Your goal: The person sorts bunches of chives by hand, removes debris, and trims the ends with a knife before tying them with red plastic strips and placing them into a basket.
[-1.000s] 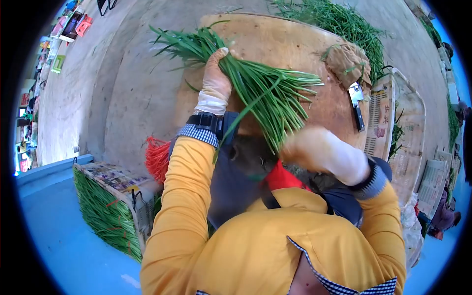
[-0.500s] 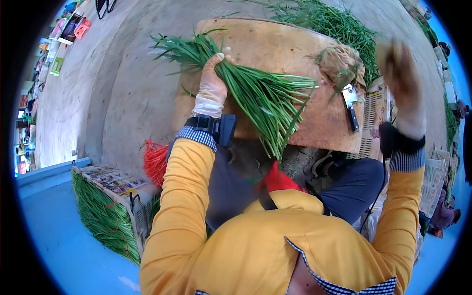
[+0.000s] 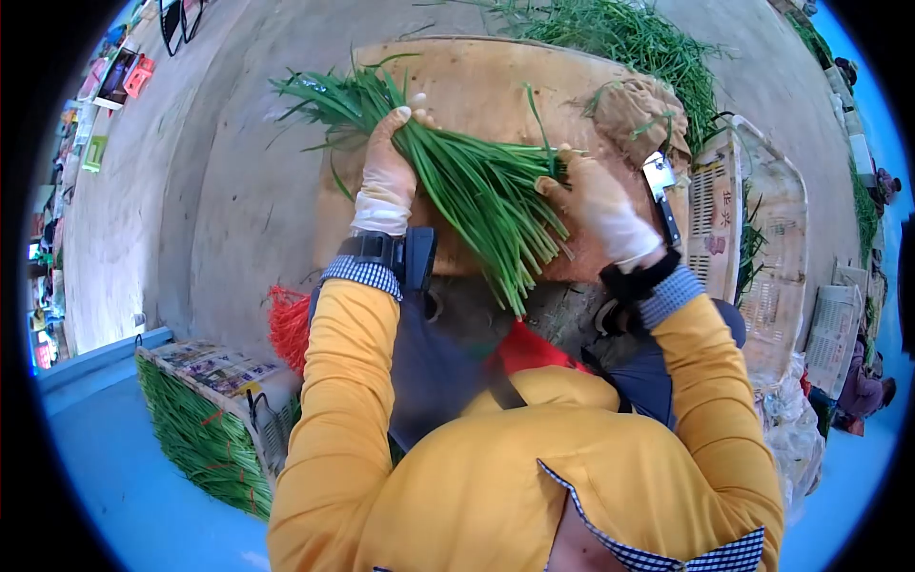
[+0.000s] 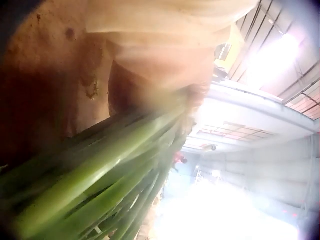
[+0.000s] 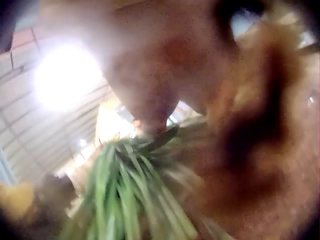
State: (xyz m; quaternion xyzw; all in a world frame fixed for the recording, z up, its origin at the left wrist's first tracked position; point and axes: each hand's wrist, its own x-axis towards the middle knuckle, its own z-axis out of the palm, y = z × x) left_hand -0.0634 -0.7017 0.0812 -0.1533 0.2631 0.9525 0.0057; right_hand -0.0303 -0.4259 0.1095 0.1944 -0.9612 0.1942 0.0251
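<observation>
Gloved, the left hand (image 3: 389, 172) grips a fanned bunch of long green stalks (image 3: 477, 186) near its leafy end, above a wooden board (image 3: 610, 229). In the left wrist view the hand (image 4: 157, 60) wraps the stalks (image 4: 95, 175). The right hand (image 3: 602, 205) is at the bunch's other end, thumb and fingers pinching at stalks, with one thin blade standing up beside the fingertips. Blurred in the right wrist view, the right hand (image 5: 155, 70) has its fingertips on the stalks (image 5: 122, 195).
A cleaver (image 3: 664, 198) and a brown cloth (image 3: 640, 119) lie at the board's right. Loose greens (image 3: 629, 43) are heaped behind it. Plastic crates (image 3: 777, 257) stand at the right; red ties (image 3: 289, 329) and a crate of bundled greens (image 3: 205, 429) are at the left.
The right hand went from the stalks' lower ends out to the far right, then came back onto the bunch. The left hand has kept its grip.
</observation>
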